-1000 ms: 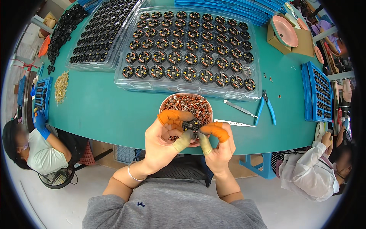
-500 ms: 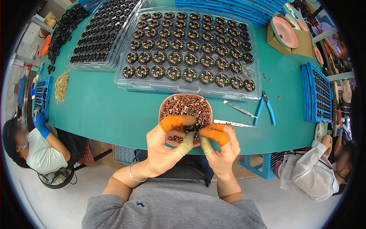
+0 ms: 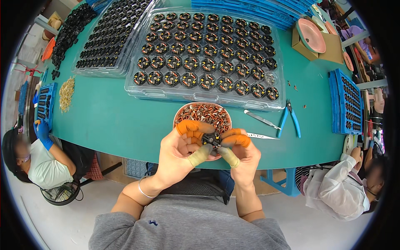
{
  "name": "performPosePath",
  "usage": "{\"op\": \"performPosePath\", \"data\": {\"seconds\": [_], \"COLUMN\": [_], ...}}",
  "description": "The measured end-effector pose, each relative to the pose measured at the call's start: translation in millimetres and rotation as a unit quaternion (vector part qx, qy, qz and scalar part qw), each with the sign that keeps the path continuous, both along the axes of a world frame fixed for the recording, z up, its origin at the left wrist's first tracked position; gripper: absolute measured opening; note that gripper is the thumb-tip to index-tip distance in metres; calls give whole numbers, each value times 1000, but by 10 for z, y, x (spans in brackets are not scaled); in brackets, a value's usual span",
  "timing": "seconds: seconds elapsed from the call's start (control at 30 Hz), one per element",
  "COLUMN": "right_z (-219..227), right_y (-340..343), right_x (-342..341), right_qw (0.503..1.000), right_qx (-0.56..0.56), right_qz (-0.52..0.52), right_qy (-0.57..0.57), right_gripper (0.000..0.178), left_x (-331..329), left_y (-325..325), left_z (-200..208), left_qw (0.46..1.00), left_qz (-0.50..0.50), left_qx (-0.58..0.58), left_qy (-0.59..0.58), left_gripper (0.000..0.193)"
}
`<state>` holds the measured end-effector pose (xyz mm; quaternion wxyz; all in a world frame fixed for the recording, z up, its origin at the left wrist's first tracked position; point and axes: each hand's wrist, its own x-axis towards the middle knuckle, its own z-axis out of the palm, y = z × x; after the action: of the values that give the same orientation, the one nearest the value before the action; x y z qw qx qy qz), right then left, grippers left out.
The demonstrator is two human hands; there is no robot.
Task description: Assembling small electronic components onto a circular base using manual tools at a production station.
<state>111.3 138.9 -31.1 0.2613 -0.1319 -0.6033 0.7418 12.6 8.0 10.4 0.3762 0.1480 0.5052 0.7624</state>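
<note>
A round black part [image 3: 211, 141] with small brass-coloured bits is held up between my two hands, over the near side of a pink bowl [image 3: 176, 118]. My left hand [image 3: 177, 146], with orange and pale yellow finger cots, grips its left side between thumb and fingers. My right hand [image 3: 241, 152], in similar cots, is closed at its right edge; whether a smaller piece is pinched there is hidden. The bowl holds many small copper-red pieces [image 3: 206, 112]. Beyond it, similar round black parts [image 3: 189, 79] sit in rows in a clear plastic tray [image 3: 137, 92].
Tweezers [image 3: 261, 119], white tweezers [image 3: 262, 136] and blue-handled nippers [image 3: 289, 118] lie right of the bowl. At the left are a second tray [image 3: 102, 43], a heap of black pieces [image 3: 73, 29] and thin gold pieces [image 3: 66, 95]. People [image 3: 48, 160] sit at both sides.
The round black part has turned and come up nearer to me, so its face now shows. My right fingers have shifted along its right edge. The bowl has barely moved.
</note>
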Motion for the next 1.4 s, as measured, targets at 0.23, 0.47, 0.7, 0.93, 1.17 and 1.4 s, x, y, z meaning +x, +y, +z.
{"op": "performPosePath", "data": {"seconds": [0.23,0.47,0.7,0.93,1.17,1.4], "right_z": [-13,-15,32,5,-69,-28], "right_y": [-8,55,-3,-37,-70,-44], "right_x": [-10,-23,-54,-68,-101,-82], "right_qw": [992,967,984,988,995,989], "right_qx": [-116,-219,-153,-144,-90,-134], "right_qz": [54,115,67,32,6,39], "right_qy": [9,63,54,49,41,39], "right_gripper": [18,26,30,31,32,33], "left_x": [-8,-13,78,33,83,104], "left_y": [-18,-27,7,3,31,37], "left_z": [0,-16,58,63,-26,-18], "left_qw": [1000,999,994,894,933,921], "left_qz": [-11,-16,29,41,75,90], "left_qx": [-4,21,-23,-177,-157,-159], "left_qy": [-23,30,102,409,315,344], "left_gripper": [38,38,38,35,34,35]}}
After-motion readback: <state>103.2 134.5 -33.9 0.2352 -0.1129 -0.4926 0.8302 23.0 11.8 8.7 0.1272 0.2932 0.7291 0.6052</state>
